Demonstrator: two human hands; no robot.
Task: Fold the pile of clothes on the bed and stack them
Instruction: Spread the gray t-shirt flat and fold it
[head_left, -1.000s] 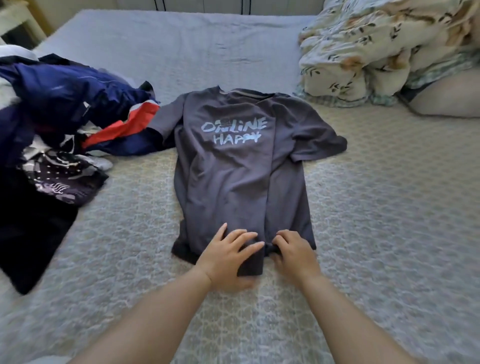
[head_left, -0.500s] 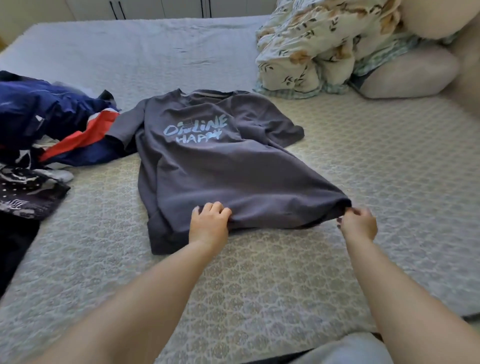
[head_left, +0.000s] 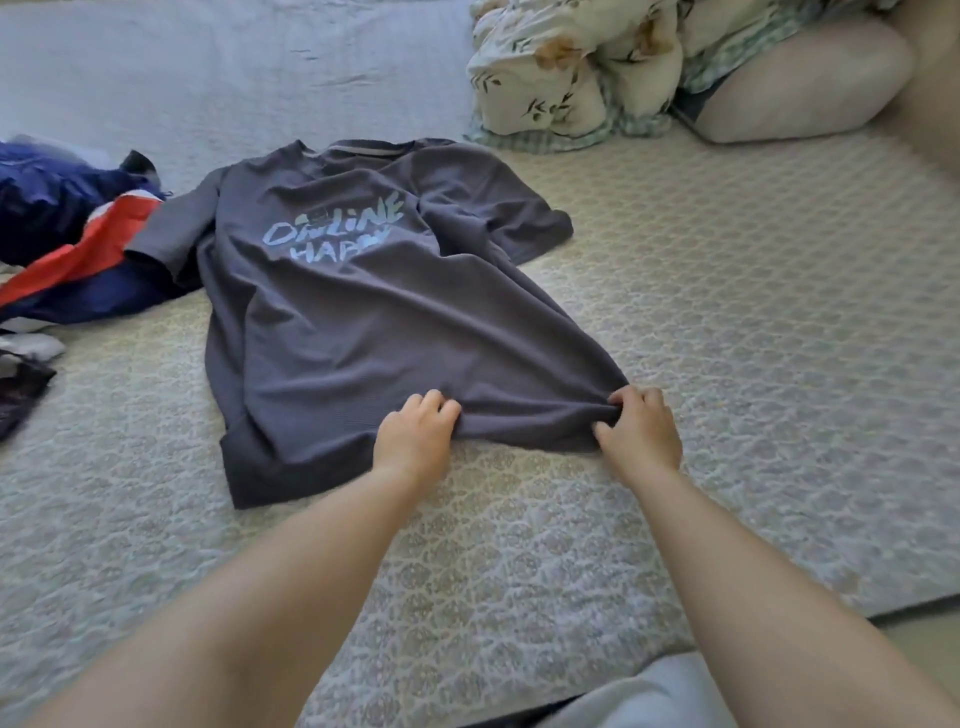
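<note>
The grey T-shirt (head_left: 363, 312) lay front up on the bed (head_left: 727, 322), its pale lettering readable, collar at the far end. The left hand (head_left: 413, 439) had its fingers curled into the hem near the middle, and the right hand (head_left: 641, 428) pinched the hem's right corner (the cloth bunched between both grips). The shirt's near-left corner lay flat on the quilted cover. The pile of clothes (head_left: 67, 249), navy with a red stripe, sat at the left, touching the shirt's left sleeve. A floral duvet (head_left: 571, 67) was heaped at the far right.
</note>
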